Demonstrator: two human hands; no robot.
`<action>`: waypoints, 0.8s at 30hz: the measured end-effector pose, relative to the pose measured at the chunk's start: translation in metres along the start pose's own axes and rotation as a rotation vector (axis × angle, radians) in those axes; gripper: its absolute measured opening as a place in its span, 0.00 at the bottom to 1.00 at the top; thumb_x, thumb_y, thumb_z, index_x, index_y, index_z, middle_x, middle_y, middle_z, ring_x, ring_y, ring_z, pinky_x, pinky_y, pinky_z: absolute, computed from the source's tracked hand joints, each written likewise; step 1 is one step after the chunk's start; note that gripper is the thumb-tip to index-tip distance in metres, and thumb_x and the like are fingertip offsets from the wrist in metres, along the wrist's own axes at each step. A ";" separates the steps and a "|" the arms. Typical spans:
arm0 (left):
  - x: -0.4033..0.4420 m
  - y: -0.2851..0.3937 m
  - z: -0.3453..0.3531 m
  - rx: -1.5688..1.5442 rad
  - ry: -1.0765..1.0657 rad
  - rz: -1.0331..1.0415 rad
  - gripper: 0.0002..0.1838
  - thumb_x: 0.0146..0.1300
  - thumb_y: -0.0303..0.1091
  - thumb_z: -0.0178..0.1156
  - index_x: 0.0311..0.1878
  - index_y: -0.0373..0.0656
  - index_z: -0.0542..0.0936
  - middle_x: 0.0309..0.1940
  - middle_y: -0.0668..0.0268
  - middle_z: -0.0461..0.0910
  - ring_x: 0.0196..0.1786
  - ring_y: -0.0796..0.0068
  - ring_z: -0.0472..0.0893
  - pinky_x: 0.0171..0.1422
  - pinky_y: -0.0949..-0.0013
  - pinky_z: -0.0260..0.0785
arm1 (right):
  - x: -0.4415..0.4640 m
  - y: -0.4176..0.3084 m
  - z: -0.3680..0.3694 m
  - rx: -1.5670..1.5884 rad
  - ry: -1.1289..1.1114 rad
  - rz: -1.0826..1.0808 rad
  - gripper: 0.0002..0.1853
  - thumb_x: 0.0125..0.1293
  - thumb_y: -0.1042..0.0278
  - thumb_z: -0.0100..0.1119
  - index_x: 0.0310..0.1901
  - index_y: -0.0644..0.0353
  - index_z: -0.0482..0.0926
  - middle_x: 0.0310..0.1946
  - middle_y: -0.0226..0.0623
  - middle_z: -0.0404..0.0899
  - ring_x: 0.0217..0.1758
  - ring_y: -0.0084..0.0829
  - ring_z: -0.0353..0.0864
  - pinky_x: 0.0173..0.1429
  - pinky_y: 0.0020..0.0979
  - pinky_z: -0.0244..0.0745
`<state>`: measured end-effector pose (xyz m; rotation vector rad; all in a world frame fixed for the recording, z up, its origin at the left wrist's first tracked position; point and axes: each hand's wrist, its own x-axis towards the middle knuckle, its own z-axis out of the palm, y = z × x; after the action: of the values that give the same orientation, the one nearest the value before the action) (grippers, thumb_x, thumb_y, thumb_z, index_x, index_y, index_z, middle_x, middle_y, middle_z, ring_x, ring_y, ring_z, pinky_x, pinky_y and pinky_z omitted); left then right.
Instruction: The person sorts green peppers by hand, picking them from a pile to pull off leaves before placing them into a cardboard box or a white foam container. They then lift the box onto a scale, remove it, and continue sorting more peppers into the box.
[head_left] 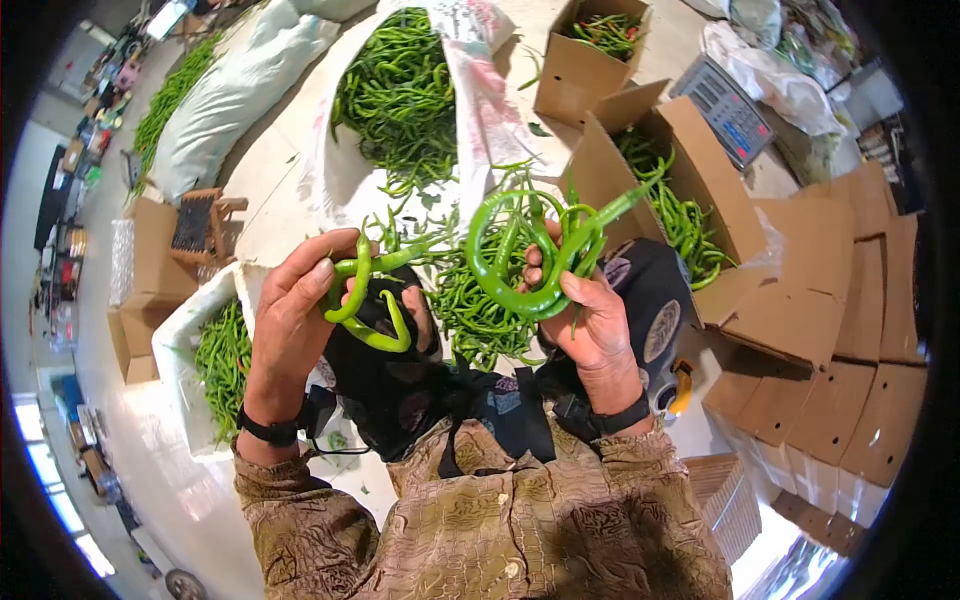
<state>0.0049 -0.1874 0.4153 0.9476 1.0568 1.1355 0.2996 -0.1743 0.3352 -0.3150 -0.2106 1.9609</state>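
My left hand [310,290] is closed on a few curled green chili peppers [362,285], pinched between thumb and fingers. In my right hand [592,318] is a bunch of long green chili peppers [492,262], some bent into wide loops, with the thumb pressed over them. Both hands are raised above my lap, apart from each other. Below and between them lies a heap of loose green chili peppers [478,318]. Just beyond, a white woven sack [478,90] lies open with a large pile of chili peppers [398,95] at its mouth.
An open cardboard box [715,165] of chili peppers stands at the right, with a digital scale [722,108] behind it. At the left are a white foam box [178,355] of chili peppers and a small wooden stool [207,228]. Stacked cartons [825,400] fill the far right.
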 end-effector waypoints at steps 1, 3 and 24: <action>0.003 -0.002 0.005 -0.006 0.019 0.003 0.22 0.69 0.34 0.53 0.62 0.31 0.71 0.53 0.53 0.78 0.48 0.72 0.79 0.52 0.71 0.71 | -0.001 -0.004 0.000 -0.002 0.007 -0.017 0.31 0.60 0.80 0.60 0.67 0.63 0.65 0.52 0.47 0.75 0.52 0.37 0.77 0.63 0.36 0.72; 0.009 -0.004 0.015 -0.014 0.021 0.004 0.22 0.69 0.34 0.53 0.62 0.31 0.71 0.53 0.53 0.78 0.48 0.72 0.79 0.51 0.71 0.72 | -0.005 -0.011 0.003 0.002 0.025 -0.042 0.31 0.60 0.80 0.60 0.66 0.62 0.65 0.52 0.47 0.75 0.53 0.37 0.77 0.63 0.36 0.72; 0.127 0.021 0.161 -0.288 -0.357 0.085 0.19 0.71 0.28 0.48 0.62 0.27 0.70 0.55 0.55 0.76 0.55 0.71 0.77 0.60 0.70 0.69 | -0.071 -0.236 0.049 -0.878 0.359 -0.733 0.28 0.65 0.79 0.53 0.68 0.67 0.61 0.53 0.49 0.75 0.51 0.32 0.78 0.63 0.34 0.72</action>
<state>0.1681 -0.0675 0.4545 0.9265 0.5524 1.1017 0.5163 -0.1455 0.4588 -0.9880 -0.8235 0.9735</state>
